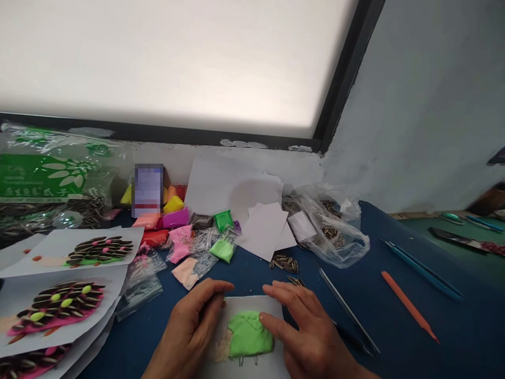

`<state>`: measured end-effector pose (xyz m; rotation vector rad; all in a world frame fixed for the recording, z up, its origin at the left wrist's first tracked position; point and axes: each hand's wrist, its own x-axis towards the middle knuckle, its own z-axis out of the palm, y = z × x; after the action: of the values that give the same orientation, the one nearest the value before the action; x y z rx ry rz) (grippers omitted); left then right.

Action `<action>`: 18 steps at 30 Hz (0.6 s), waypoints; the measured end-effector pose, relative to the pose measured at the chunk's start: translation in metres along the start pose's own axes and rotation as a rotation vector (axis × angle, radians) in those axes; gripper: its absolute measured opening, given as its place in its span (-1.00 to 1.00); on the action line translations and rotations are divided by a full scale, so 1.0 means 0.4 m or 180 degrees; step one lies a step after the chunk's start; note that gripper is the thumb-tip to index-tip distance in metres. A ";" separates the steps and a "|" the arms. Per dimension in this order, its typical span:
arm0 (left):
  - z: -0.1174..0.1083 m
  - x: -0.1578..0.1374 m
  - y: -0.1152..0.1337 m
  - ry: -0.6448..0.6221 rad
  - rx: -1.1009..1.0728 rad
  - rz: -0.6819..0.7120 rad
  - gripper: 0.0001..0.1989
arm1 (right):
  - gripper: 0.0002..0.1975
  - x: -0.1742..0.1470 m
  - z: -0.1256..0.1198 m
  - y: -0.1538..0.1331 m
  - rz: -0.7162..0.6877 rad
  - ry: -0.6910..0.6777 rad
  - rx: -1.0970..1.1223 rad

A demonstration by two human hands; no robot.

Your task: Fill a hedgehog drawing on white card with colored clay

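Note:
A slab of light green clay (pixel 250 335) lies on a small sheet of white paper (pixel 232 304), with a patch of pale beige clay (pixel 223 343) pressed flat at its left side. Short pencil lines show under the green clay. My left hand (pixel 193 323) rests at the paper's left edge, its fingers loosely bent and apart from the clay; some of them are hidden. My right hand (pixel 310 329) is spread over the paper's right side, a fingertip touching the green clay's upper right edge.
Sunflower seeds (pixel 283 262) lie beyond my right hand, near a clear plastic bag (pixel 349 245). Clay packets (pixel 181 243) cluster at the back. Seed-and-clay pictures (pixel 65 305) are stacked left. A metallic rod (pixel 347 310), an orange tool (pixel 408 305) and a blue tool (pixel 424 271) lie right.

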<state>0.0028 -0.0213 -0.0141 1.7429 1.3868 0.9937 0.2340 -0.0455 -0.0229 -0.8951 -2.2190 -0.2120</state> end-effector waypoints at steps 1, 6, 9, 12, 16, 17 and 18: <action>-0.001 0.000 -0.001 -0.0011 0.0007 0.0017 -0.76 | -0.57 -0.002 0.000 0.000 -0.0009 0.0058 0.0002; -0.004 0.000 -0.005 -0.0072 0.0034 0.0086 -0.76 | -0.60 -0.005 0.005 -0.002 0.0005 -0.0005 -0.0034; -0.002 0.000 -0.001 -0.0075 0.0029 0.0068 -0.77 | -0.63 0.000 0.001 -0.004 0.0031 -0.0055 -0.0024; 0.001 -0.003 0.004 -0.0025 0.0016 0.0042 -0.77 | -0.58 0.004 -0.006 -0.004 0.0012 0.0010 0.0046; 0.001 -0.004 0.000 -0.0022 0.0034 0.0055 -0.75 | -0.63 0.001 -0.005 -0.005 -0.0039 0.0083 0.0043; 0.000 -0.003 -0.003 -0.0059 0.0066 0.0051 -0.75 | -0.67 -0.001 -0.003 -0.005 -0.0049 0.0065 0.0015; -0.001 -0.003 -0.007 -0.0118 0.0100 0.0050 -0.74 | -0.71 -0.002 -0.001 -0.006 -0.0058 0.0066 -0.0017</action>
<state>0.0012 -0.0218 -0.0165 1.7890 1.3744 0.9481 0.2332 -0.0477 -0.0228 -0.8720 -2.2092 -0.2347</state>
